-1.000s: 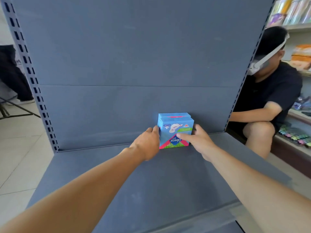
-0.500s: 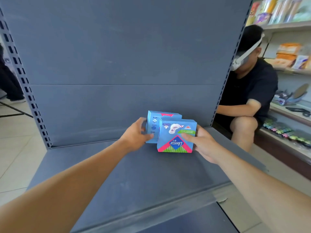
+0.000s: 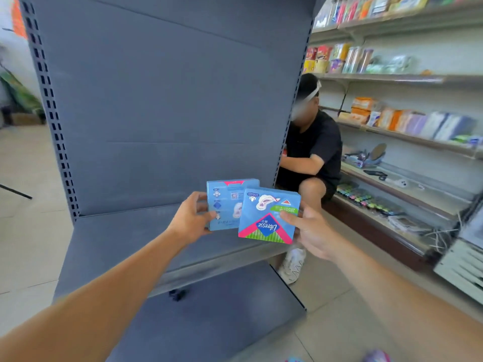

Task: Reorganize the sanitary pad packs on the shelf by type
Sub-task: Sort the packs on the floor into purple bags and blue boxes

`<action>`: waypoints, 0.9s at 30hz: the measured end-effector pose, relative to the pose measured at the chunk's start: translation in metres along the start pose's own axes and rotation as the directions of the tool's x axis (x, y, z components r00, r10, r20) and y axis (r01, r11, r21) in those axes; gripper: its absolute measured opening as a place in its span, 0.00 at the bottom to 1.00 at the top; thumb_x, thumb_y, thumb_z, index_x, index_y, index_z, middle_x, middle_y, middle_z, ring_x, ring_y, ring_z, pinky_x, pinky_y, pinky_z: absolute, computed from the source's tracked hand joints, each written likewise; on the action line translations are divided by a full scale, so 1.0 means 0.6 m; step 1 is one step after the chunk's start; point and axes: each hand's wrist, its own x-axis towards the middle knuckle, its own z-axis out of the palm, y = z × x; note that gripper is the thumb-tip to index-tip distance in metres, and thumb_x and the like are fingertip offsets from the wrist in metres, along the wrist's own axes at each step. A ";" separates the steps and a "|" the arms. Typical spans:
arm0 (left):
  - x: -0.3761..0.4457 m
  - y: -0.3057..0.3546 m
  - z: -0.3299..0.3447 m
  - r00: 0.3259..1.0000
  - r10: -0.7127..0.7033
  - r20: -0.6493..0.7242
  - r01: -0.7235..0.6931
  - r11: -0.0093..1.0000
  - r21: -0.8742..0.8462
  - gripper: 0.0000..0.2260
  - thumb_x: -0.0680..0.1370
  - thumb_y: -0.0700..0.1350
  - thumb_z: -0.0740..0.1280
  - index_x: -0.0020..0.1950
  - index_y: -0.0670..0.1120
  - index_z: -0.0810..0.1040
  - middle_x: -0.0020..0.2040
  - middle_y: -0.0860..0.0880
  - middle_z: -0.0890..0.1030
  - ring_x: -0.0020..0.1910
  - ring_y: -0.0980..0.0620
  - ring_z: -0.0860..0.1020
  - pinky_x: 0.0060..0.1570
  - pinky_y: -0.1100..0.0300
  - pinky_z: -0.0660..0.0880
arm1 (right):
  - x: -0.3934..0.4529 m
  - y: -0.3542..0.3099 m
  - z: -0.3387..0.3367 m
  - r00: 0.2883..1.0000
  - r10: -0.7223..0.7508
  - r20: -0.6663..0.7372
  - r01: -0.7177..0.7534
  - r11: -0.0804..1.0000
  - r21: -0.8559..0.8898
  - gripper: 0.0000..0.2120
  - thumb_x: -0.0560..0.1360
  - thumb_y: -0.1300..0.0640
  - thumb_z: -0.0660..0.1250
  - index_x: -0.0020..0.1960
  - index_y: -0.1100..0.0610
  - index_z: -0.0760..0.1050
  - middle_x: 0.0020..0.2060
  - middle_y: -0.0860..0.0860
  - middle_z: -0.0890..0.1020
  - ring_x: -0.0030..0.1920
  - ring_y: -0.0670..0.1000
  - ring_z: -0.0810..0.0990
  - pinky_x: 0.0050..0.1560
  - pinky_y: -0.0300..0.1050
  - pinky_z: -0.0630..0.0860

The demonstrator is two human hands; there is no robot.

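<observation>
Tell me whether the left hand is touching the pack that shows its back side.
Touching. The head view shows the left hand gripping the back-facing pack, thumb across its face and fingers curled round its left edge.

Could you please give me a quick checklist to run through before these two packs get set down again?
1. Left hand grips the back-facing pack: ok.
2. Right hand grips the Libresse pack: ok.
3. Both packs lifted off the grey shelf: ok.
4. Same type in both hands: cannot tell; one shows its back, the other its front, upside down.
5. Bare shelf surface available for setting down: ok.
6. Seated person to the right of the shelf, out of the way: ok.
</observation>
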 end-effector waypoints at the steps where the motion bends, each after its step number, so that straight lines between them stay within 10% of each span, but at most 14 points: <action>1: -0.026 0.005 0.016 0.999 0.001 0.041 -0.001 1.000 -0.004 0.18 0.77 0.31 0.65 0.64 0.45 0.68 0.57 0.39 0.79 0.48 0.44 0.82 0.47 0.44 0.81 | -0.028 -0.004 0.000 1.000 0.003 -0.008 -0.003 1.000 0.007 0.32 0.64 0.53 0.75 0.66 0.56 0.70 0.58 0.57 0.82 0.55 0.58 0.83 0.58 0.60 0.78; 11: -0.253 -0.012 0.129 0.847 0.066 0.527 -0.184 0.967 0.175 0.37 0.73 0.34 0.68 0.72 0.62 0.57 0.59 0.54 0.81 0.57 0.49 0.80 0.57 0.46 0.78 | -0.287 0.061 -0.015 0.957 0.002 -0.290 0.006 1.000 0.029 0.13 0.75 0.59 0.70 0.54 0.56 0.68 0.50 0.54 0.81 0.43 0.51 0.83 0.46 0.51 0.82; 17: -0.364 -0.059 0.169 0.848 -0.033 0.530 -0.266 0.837 0.478 0.51 0.77 0.45 0.69 0.74 0.52 0.24 0.63 0.55 0.73 0.52 0.55 0.74 0.52 0.66 0.67 | -0.381 0.128 -0.003 0.903 -0.126 -0.411 0.013 0.964 -0.267 0.16 0.78 0.57 0.67 0.53 0.56 0.58 0.44 0.51 0.75 0.35 0.45 0.77 0.29 0.34 0.75; 23: -0.403 -0.162 0.181 0.891 0.055 0.451 -0.307 0.805 0.508 0.37 0.82 0.42 0.59 0.77 0.61 0.34 0.60 0.49 0.78 0.42 0.52 0.78 0.41 0.59 0.74 | -0.406 0.246 0.016 0.906 -0.069 -0.418 -0.098 0.925 -0.367 0.17 0.79 0.56 0.64 0.54 0.52 0.54 0.46 0.51 0.77 0.40 0.50 0.79 0.45 0.51 0.78; 27: -0.398 -0.247 0.184 0.864 -0.073 0.498 -0.276 0.759 0.590 0.35 0.80 0.48 0.64 0.77 0.65 0.44 0.71 0.48 0.67 0.56 0.50 0.75 0.54 0.62 0.71 | -0.416 0.328 0.024 0.908 0.003 -0.419 -0.188 0.897 -0.399 0.15 0.80 0.56 0.61 0.56 0.51 0.53 0.51 0.53 0.78 0.40 0.49 0.78 0.34 0.39 0.73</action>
